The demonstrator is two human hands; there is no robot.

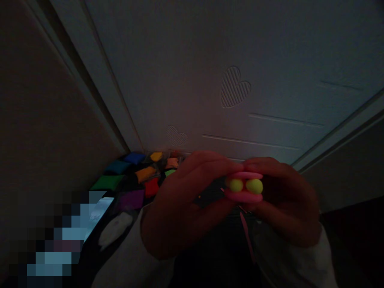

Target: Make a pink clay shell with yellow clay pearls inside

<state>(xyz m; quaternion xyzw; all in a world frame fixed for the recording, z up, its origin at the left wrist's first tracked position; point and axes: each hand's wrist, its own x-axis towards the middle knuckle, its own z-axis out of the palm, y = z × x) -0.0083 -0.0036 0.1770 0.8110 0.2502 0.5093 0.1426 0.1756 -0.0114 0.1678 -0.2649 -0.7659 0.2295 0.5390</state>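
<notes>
The scene is very dark. Both hands are raised in front of me and pinch a small clay piece (244,186) between them. It is made of two flat pink discs with two yellow balls sandwiched between. My left hand (183,204) grips its left side with thumb and fingers closed on it. My right hand (288,204) closes on its right side, fingers over the top disc. A thin pink strip (246,230) hangs below the piece.
Several coloured clay packets (141,176), blue, green, orange, red and purple, lie on a dark surface at the left by a white panel (234,92) embossed with hearts. A pale lump (115,232) lies nearer. A blurred patch fills the lower left.
</notes>
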